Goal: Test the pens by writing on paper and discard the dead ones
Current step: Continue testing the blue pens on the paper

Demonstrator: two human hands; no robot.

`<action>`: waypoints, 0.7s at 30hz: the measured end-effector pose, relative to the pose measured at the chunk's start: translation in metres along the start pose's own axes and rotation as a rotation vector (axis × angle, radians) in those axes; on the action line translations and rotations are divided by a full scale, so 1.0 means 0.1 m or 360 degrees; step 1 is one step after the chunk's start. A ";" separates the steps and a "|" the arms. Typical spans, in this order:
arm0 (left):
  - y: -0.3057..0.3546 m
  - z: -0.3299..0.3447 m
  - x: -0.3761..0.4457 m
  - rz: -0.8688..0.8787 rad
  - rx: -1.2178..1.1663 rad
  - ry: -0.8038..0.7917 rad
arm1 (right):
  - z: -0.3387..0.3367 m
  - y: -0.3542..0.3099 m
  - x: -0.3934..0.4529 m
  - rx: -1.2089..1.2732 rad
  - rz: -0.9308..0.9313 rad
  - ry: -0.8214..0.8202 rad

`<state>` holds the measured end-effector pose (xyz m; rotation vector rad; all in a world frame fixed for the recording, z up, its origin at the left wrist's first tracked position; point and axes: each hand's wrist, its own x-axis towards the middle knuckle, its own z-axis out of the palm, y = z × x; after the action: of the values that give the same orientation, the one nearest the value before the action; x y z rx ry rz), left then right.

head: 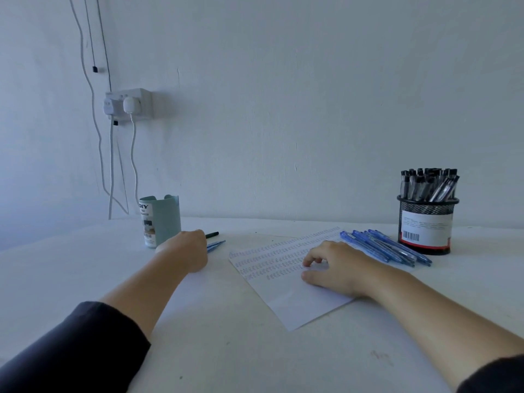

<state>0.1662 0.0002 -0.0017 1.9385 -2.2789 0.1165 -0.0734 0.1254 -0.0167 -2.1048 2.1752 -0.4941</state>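
Near edge: bare table (226,350).
Left rear: teal cup (163,219) obstructs.
Right rear: mesh holder (426,222), blue pens (388,248) obstruct.

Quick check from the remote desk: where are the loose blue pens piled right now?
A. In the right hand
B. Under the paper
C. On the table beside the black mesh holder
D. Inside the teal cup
C: the blue pens lie on the table just left of the black mesh holder.

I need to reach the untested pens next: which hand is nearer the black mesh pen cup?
Right. The right hand rests on the paper, just left of the mesh cup; the left hand is far across, by the teal holder.
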 end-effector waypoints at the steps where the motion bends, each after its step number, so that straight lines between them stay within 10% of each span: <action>1: 0.01 -0.01 -0.01 0.0004 0.0027 -0.0006 | 0.00 0.00 0.00 -0.0001 0.0001 -0.0003; 6: 0.04 -0.05 -0.05 0.0104 -0.0271 0.0204 | -0.02 -0.02 -0.02 0.0005 0.0007 -0.0018; 13: 0.30 -0.11 -0.12 0.0341 -0.1625 0.0436 | -0.05 -0.04 -0.04 -0.0004 0.0013 -0.0063; 21: 0.47 -0.16 -0.28 0.0428 -0.1352 0.0810 | -0.06 -0.05 -0.05 -0.0011 0.0005 -0.0079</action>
<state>0.1257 0.0378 0.0108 1.0263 -1.7899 -0.2608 -0.0696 0.1315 -0.0108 -2.0939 2.1562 -0.4294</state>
